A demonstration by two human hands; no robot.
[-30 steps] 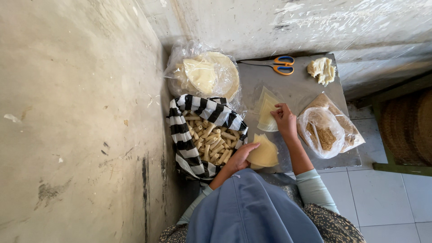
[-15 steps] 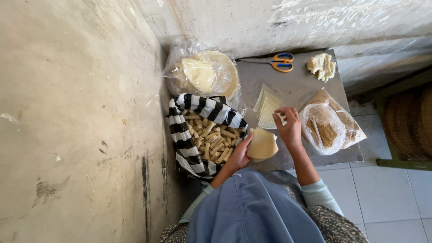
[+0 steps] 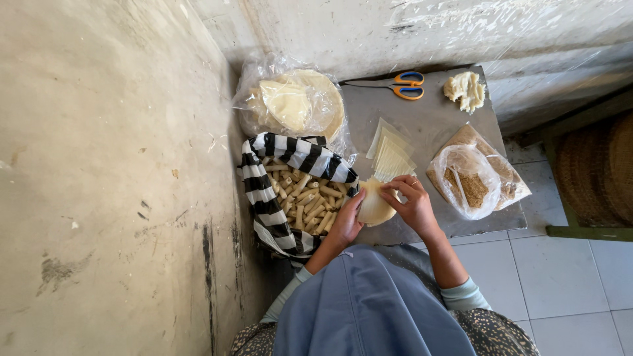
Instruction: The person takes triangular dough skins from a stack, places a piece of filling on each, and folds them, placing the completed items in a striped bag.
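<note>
Fingers of the left hand and right hand close around a pale round pastry wrapper, held above the near edge of the grey metal table. The right hand has come back from the stack of cut pale wrapper triangles just beyond; shaping now proceeds. Left of the wrapper sits the black-and-white striped bag of finished rolls; orange-handled scissors lie far beyond.
</note>
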